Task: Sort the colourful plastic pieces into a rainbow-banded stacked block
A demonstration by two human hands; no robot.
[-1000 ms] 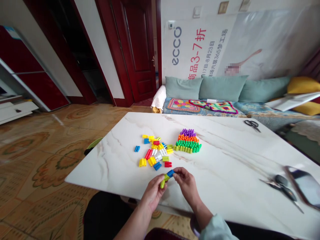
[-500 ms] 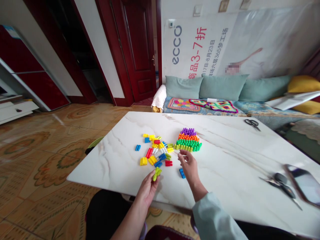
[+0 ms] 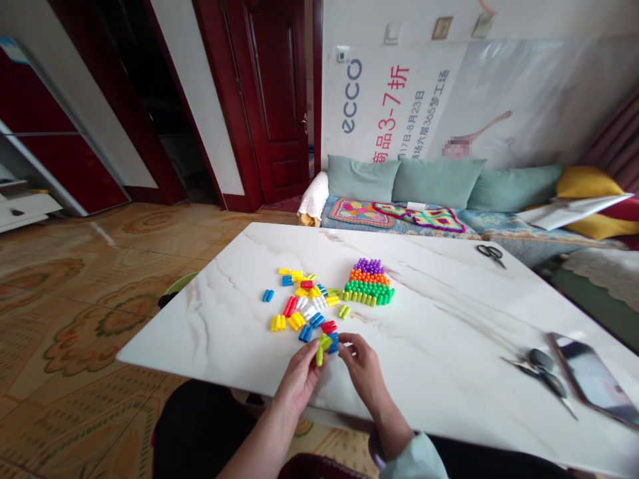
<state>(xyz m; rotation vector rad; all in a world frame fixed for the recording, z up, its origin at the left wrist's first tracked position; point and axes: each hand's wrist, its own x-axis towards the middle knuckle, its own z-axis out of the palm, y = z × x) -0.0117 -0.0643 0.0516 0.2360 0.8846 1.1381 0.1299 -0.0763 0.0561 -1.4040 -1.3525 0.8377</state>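
Note:
My left hand (image 3: 303, 372) pinches a lime-green plastic peg block (image 3: 323, 348), tilted, above the near side of the marble-patterned table. Close to its right, my right hand (image 3: 363, 366) has curled fingers, with the fingertips at the edge of a blue peg block (image 3: 333, 343). That blue block is partly hidden behind the lime one. A red block (image 3: 329, 326) lies just beyond both hands. Farther off, purple, orange, green and lime blocks stand in rows as one group (image 3: 369, 285). A separate lime block (image 3: 344, 311) lies in front of it.
Loose yellow, white, red and blue blocks (image 3: 296, 320) are scattered left of the rows. Scissors (image 3: 491, 254) lie at the far right; another black-handled cutting tool (image 3: 542, 372) and a phone (image 3: 594, 376) are nearer. Beyond the table (image 3: 200, 319) is a sofa (image 3: 429, 179).
My right hand has come down and left toward my left hand, and the blue block has shifted left with it. One loose lime block now lies farther right. The view has turned slightly.

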